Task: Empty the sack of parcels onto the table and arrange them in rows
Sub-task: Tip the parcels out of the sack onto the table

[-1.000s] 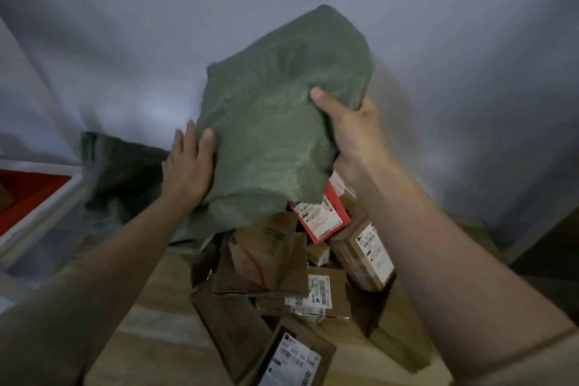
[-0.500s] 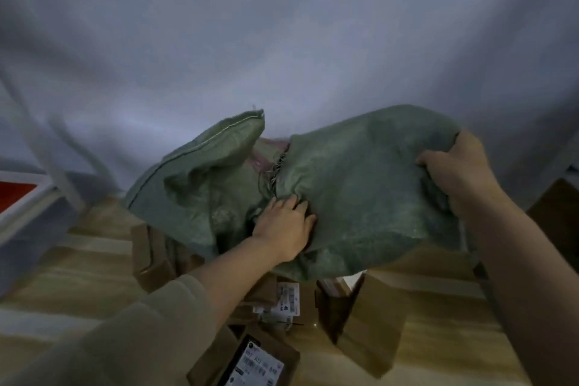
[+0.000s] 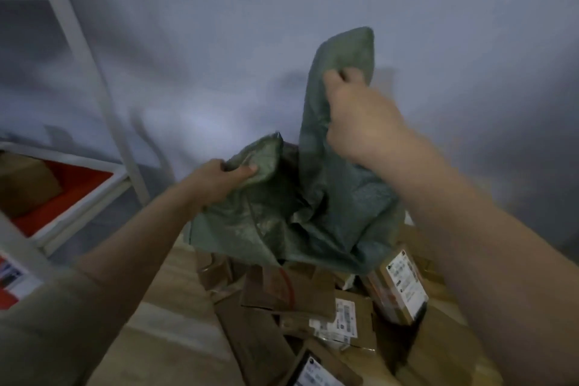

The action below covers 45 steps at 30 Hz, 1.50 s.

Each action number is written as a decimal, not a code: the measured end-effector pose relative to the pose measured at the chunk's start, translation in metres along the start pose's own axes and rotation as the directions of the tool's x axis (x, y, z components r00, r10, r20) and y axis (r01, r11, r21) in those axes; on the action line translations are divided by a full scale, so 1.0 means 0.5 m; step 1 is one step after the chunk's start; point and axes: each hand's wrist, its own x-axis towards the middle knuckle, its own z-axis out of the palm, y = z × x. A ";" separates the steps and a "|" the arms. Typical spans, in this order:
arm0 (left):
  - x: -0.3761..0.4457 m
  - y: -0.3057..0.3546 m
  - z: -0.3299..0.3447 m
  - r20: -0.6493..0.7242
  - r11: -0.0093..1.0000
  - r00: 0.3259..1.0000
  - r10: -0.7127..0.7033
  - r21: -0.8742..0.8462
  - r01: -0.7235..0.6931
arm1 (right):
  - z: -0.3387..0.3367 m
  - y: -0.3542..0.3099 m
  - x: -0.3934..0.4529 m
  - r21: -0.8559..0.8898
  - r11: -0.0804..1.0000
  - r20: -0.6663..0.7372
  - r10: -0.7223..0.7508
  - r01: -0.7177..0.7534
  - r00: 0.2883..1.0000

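Observation:
A limp green woven sack [image 3: 316,210] hangs over a heap of brown cardboard parcels [image 3: 300,294] on the wooden table [image 3: 163,307]. My left hand [image 3: 219,180] grips a fold of the sack at its left edge. Higher up, my right hand [image 3: 357,116] grips another corner and lifts it, so the cloth stands in a peak. Several parcels carry white shipping labels; one labelled box [image 3: 401,285] leans at the right of the heap. The sack covers the back of the pile.
A white rack post [image 3: 94,78] slants up on the left, with a white-rimmed red bin [image 3: 65,197] holding a brown box beside it. A grey wall [image 3: 282,25] closes off the back. Bare wood shows on the table left of the pile.
My right hand has risen and pulled a corner of the sack upward. My left hand shifted left from pressing the sack's middle to gripping its edge. The sack now hangs looser.

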 end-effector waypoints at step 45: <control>-0.076 0.250 0.147 0.008 0.602 0.970 0.242 -0.785 -0.144 | 0.042 0.404 -0.211 0.986 -0.157 0.118 0.465 -0.049 0.877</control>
